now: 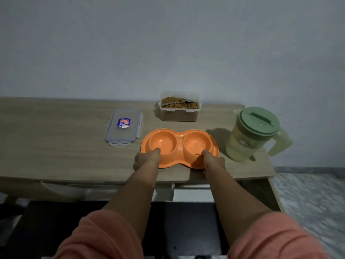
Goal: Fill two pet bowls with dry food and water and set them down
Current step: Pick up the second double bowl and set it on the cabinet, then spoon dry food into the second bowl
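Note:
An orange double pet bowl (pixel 179 137) sits near the front of the wooden table (pixel 56 146); both cups look empty. My left hand (pixel 146 159) grips the bowl's near-left rim, thumb inside the left cup. My right hand (pixel 212 160) grips the near-right rim, thumb inside the right cup. Behind the bowl stands a clear box of brown dry food (pixel 179 108) with a metal spoon (pixel 177 103) lying on the kibble. A pale jug with a green lid (pixel 255 133) stands to the right, handle pointing right.
The food box's clear lid (pixel 124 127) with a blue and red label lies flat to the left of the bowl. A plain wall rises behind the table. The table's right edge is just past the jug, with tiled floor (pixel 308 193) beyond.

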`<state>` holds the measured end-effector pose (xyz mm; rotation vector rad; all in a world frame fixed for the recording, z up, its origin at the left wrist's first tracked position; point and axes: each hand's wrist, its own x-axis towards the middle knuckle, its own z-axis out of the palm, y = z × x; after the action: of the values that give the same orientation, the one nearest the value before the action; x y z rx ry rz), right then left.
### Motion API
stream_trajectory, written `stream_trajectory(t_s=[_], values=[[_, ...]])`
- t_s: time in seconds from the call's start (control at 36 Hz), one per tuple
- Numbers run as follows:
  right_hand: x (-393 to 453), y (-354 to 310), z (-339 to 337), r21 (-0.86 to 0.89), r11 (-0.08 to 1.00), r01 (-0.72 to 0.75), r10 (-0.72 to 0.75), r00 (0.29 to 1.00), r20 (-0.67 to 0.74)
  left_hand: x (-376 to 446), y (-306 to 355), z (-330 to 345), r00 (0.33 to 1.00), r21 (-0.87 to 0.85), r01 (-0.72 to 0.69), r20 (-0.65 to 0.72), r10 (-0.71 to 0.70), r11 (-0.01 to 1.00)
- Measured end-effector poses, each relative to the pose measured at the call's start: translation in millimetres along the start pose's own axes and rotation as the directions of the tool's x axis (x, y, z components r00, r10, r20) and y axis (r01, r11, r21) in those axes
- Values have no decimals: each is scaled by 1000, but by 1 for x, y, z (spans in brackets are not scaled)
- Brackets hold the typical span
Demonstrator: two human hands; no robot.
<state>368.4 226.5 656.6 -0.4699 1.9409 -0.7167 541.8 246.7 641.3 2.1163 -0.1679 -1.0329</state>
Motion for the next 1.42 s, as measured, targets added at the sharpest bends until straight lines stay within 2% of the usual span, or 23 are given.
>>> stream_trajectory(t_s=[0.31,0.5,0.64,0.81,1.03,1.22,1.42], values=[[-2,1,-1,-76,997,-4,5,1000,5,-5,-5,-4,1000,126,18,-2,-18,992],[-7,-5,-9,-224,975,1,8,999,38,-9,-4,-6,1000,135,12,7,-13,991],[-5,-14,-15,-346,935,82,-84,996,10,-11,3,-8,996,161,25,-84,-11,987],[0,-34,-19,-444,879,174,-185,983,19,-18,26,-4,985,253,-80,-126,114,964],[7,-66,-7,-394,871,293,-295,954,57,-25,68,21,980,237,-185,-25,197,954],[17,-95,11,-283,901,329,-298,943,149,-13,98,47,972,151,-231,85,220,961],[67,-120,47,-190,928,319,-274,934,227,17,128,69,965,134,-250,114,236,959]])
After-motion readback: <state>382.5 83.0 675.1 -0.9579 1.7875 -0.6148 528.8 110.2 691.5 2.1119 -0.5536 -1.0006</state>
